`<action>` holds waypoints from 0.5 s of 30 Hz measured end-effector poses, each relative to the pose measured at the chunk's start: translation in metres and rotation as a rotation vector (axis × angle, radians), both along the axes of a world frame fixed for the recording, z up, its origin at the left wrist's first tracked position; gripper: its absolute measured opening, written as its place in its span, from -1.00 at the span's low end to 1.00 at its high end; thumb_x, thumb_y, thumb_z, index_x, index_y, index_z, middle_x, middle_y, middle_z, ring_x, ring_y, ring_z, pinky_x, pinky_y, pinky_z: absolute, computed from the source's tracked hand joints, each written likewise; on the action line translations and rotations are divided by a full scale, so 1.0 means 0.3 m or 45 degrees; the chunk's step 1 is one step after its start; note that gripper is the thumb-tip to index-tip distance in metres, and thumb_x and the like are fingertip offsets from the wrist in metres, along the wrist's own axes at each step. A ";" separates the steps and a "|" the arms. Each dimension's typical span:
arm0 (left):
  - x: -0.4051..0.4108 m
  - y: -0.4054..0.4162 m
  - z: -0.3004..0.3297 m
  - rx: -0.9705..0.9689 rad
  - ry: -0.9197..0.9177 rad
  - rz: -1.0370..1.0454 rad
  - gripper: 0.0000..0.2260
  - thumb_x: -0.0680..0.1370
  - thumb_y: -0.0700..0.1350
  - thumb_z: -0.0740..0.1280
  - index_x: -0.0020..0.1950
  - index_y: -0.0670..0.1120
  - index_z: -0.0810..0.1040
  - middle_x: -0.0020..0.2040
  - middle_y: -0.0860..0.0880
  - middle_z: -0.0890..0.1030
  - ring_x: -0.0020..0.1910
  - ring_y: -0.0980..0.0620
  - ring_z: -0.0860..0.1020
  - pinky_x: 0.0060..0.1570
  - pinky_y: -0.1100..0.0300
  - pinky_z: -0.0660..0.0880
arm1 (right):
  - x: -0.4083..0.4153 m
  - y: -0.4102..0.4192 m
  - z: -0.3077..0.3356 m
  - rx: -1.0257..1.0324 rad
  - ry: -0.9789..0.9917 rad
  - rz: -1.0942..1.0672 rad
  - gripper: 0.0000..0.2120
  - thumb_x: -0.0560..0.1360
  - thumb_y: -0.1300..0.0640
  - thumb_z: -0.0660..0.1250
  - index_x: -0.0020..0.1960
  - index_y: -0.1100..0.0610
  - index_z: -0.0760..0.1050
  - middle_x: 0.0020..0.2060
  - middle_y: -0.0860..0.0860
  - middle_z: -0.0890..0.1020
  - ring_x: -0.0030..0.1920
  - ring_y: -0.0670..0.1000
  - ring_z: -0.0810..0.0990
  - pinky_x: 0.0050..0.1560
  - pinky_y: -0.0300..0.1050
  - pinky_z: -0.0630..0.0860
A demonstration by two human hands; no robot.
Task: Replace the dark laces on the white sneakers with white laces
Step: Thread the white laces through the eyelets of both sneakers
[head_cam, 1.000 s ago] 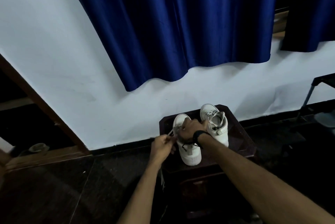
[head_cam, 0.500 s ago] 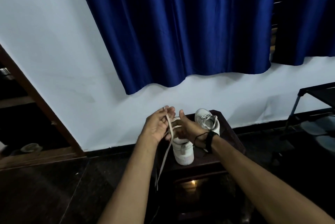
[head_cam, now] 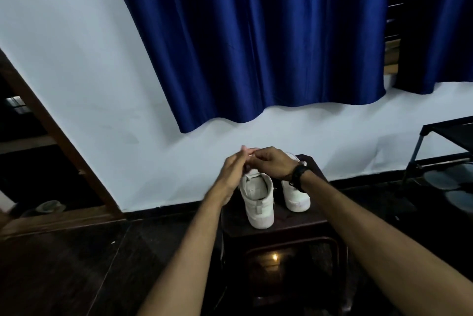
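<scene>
White wall fills the background, and a big blue curtain hangs over it. Below is a dark floor, with a black rack at the right edge. Against the wall stands a dark wooden stool. On its top stand two white sneakers side by side, heels toward the person: the left sneaker nearer, the right sneaker just beside it and partly hidden behind the right wrist. Both hands meet above the front part of the left sneaker. The left hand has its fingers rather straight and pointing up. The right hand, with a dark band on the wrist, has curled fingers touching the left fingertips. They seem to pinch something pale between them, maybe a lace, but it is too blurred to tell.
</scene>
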State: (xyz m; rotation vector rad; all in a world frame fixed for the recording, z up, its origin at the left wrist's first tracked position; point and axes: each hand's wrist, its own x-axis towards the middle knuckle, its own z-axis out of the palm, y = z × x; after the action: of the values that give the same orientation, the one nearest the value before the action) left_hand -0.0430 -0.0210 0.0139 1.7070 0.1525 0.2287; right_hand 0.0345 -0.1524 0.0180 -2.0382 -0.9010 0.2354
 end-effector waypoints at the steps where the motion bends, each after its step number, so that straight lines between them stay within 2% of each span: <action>1: -0.001 -0.006 0.003 0.017 0.047 -0.048 -0.60 0.64 0.13 0.18 0.15 -0.16 0.62 -0.15 -0.03 0.63 -0.23 0.08 0.58 -0.24 0.26 0.51 | -0.009 0.011 0.008 0.020 -0.032 -0.028 -0.70 0.59 -0.01 0.26 -0.17 0.12 0.62 -0.42 -0.15 0.53 -0.41 -0.23 0.44 -0.25 -0.29 0.39; 2: -0.001 0.009 -0.004 0.070 0.060 -0.026 -0.58 0.62 0.14 0.23 0.09 -0.20 0.62 -0.27 -0.02 0.55 -0.36 0.12 0.47 -0.37 0.28 0.41 | -0.006 0.007 0.012 0.034 -0.059 -0.049 -0.73 0.57 -0.02 0.30 -0.18 0.10 0.62 -0.42 -0.16 0.54 -0.40 -0.23 0.45 -0.27 -0.32 0.38; 3: -0.005 0.036 -0.015 0.125 0.066 0.032 -0.58 0.60 0.13 0.28 0.02 -0.25 0.63 -0.35 0.00 0.49 -0.42 0.14 0.39 -0.41 0.28 0.35 | 0.000 -0.009 0.018 0.023 -0.081 -0.052 -0.77 0.54 -0.04 0.34 -0.19 0.08 0.62 -0.40 -0.16 0.56 -0.38 -0.23 0.46 -0.28 -0.35 0.38; 6: -0.028 0.143 -0.049 0.275 0.051 0.169 -0.66 0.57 0.05 0.35 -0.24 -0.17 0.64 -0.32 -0.03 0.57 -0.36 0.14 0.39 -0.25 0.19 0.33 | 0.031 -0.102 0.017 -0.070 0.014 0.048 -0.81 0.50 -0.06 0.40 -0.18 0.04 0.63 -0.41 -0.16 0.57 -0.38 -0.23 0.46 -0.29 -0.38 0.38; 9: -0.056 0.205 -0.061 0.402 0.070 0.397 -0.68 0.61 0.02 0.31 -0.32 -0.05 0.60 -0.36 0.08 0.58 -0.28 0.11 0.47 -0.20 0.20 0.34 | 0.055 -0.179 0.009 -0.102 0.145 0.098 -0.82 0.55 0.04 0.35 -0.08 0.13 0.64 -0.48 -0.13 0.50 -0.52 -0.23 0.42 -0.46 -0.44 0.31; 11: -0.059 0.215 -0.083 0.593 0.177 0.505 -0.68 0.61 0.04 0.29 -0.29 -0.04 0.62 -0.24 0.04 0.65 -0.13 0.04 0.57 -0.11 0.21 0.36 | 0.070 -0.190 -0.006 -0.124 0.077 0.010 -0.84 0.57 0.07 0.32 -0.07 0.12 0.63 -0.40 -0.06 0.58 -0.50 -0.25 0.46 -0.44 -0.45 0.34; 13: -0.051 0.199 -0.095 0.998 0.274 0.504 -0.75 0.59 0.07 0.29 -0.11 -0.02 0.68 -0.02 -0.02 0.66 0.06 -0.03 0.58 0.04 0.16 0.42 | 0.067 -0.173 -0.013 -0.111 -0.046 -0.077 -0.85 0.58 0.10 0.30 -0.10 0.08 0.62 -0.32 -0.02 0.66 -0.42 -0.24 0.52 -0.32 -0.43 0.38; 14: -0.040 0.177 -0.097 1.028 0.217 0.451 -0.78 0.60 0.06 0.28 0.05 -0.01 0.67 0.11 0.00 0.62 0.16 -0.01 0.53 0.16 0.15 0.41 | 0.057 -0.156 -0.015 -0.115 -0.108 -0.106 -0.85 0.57 0.10 0.31 -0.12 0.06 0.62 -0.32 -0.04 0.68 -0.38 -0.23 0.54 -0.26 -0.37 0.41; 15: -0.031 0.144 -0.094 0.892 0.133 0.355 -0.75 0.62 0.04 0.26 0.22 -0.02 0.60 0.20 0.04 0.55 0.23 0.05 0.48 0.24 0.17 0.37 | 0.045 -0.135 -0.018 -0.133 -0.162 -0.129 -0.85 0.56 0.09 0.31 -0.13 0.04 0.62 -0.32 -0.07 0.68 -0.35 -0.23 0.54 -0.23 -0.32 0.42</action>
State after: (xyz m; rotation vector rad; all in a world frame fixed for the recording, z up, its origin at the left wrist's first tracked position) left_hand -0.0523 0.0223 -0.0144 2.3950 0.4266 0.4355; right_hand 0.0480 -0.1929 0.0127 -2.2094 -0.8752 0.0994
